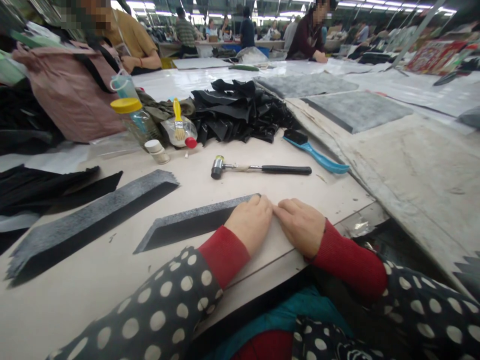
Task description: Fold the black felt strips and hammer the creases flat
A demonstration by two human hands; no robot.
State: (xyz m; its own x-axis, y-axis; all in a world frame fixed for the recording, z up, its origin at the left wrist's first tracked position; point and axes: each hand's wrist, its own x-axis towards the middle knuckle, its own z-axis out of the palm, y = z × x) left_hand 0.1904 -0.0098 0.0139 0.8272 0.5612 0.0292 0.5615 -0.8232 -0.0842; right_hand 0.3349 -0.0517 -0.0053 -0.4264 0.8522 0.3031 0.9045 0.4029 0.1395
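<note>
A short black strip of fabric or leather (195, 224) with a grey speckled band along its upper edge lies flat on the pale work table (210, 285). My left hand (252, 220) rests over its right end, fingers bent down and pressed together on it, hiding that end. Close against it, my right hand (302, 227) is closed, its fingertips meeting the left fingertips. Whatever is between the right fingers is hidden. Just beyond both hands lies a mallet (262, 169) with a black handle and a metal head.
A stack of longer grey-and-black strips (93, 220) lies left. Behind are a yellow-lidded jar (133, 117), a small white-capped bottle (157, 151), a yellow paintbrush (177, 120), black scraps (240, 110) and a blue brush (318, 155). Grey sheets (360, 111) lie on a board at right; people work farther back.
</note>
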